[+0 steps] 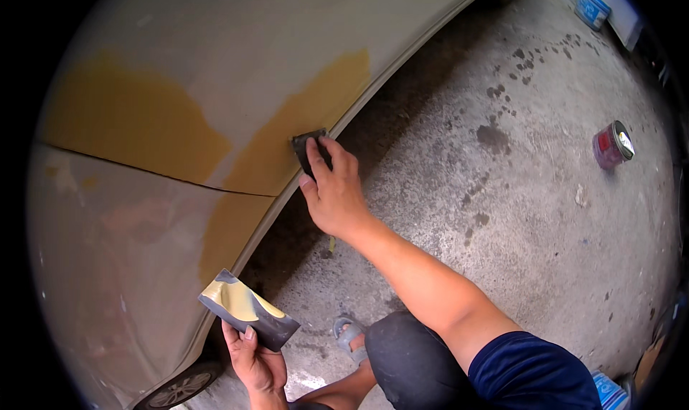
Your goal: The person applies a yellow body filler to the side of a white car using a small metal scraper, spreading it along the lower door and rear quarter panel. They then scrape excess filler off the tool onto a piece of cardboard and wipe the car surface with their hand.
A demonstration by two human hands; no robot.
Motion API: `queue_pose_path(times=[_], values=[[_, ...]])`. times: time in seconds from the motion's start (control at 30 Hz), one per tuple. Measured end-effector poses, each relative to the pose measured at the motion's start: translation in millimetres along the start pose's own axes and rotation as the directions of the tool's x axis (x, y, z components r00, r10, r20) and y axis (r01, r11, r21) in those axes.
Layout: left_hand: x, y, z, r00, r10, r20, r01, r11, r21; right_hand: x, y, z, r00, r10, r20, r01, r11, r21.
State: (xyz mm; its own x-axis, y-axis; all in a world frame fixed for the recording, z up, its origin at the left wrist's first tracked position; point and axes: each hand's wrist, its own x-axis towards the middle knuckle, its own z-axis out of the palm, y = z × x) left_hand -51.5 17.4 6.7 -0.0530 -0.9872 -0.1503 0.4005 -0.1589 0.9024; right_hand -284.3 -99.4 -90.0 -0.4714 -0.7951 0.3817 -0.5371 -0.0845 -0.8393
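Car bodywork (258, 22) is filling most of the left side here, dull grey-beige, with a dark panel seam running across it. Concrete floor (545, 266) is taking up the right side, and a bunch of dark spots are trailing over it. Big tan filler patches (136, 123) are covering parts of the bodywork, sitting both above and below that seam, and one is stretching along near the lower edge. Person's dark trouser leg (416, 360) is bending at the knee at the bottom, with a navy sleeve (531, 370) showing just to the right. A wheel (183, 388) is peeking out at the lower left. Two blue-and-white containers (593, 8) are sitting way apart, one up top and one at the bottom right, while a reddish can (610, 146) is standing on the concrete well away from the car. A grey sandal (348, 331) is showing on the foot below.

Now the hands: the left hand (257, 360) is gripping a dark flat board (273, 331) by its lower edge, holding it tilted near the car's bottom edge. The right hand (334, 195) is grasping a smaller dark spreader (301, 150), fingers lying over it, and it's resting against the tan patch by the lower edge. Creamy yellow paste (233, 300) is smearing across the board's face.
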Motion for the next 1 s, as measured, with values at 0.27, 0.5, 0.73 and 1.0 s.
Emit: queue_pose_path(times=[0.27,0.5,0.73,1.0], values=[[-1,1,8,1.0,-0.03,-0.01,0.029,0.998,-0.052,-78,-43,-58,0.74,-0.497,0.454,-0.216,0.463,0.86],[1,7,-9,1.0,0.0,0.029,0.002,0.999,-0.047,-55,48,-20,0.963,-0.15,0.225,0.04,0.902,0.43],[-1,2,-9,1.0,-0.015,0.027,0.015,1.0,-0.021,69,77,-7,0.927,0.196,-0.319,-0.068,0.927,0.369],[0,0,-3,1.0,-0.01,-0.016,0.01,1.0,0.001,-13,28,47,0.985,0.048,-0.164,0.018,0.925,0.38]])
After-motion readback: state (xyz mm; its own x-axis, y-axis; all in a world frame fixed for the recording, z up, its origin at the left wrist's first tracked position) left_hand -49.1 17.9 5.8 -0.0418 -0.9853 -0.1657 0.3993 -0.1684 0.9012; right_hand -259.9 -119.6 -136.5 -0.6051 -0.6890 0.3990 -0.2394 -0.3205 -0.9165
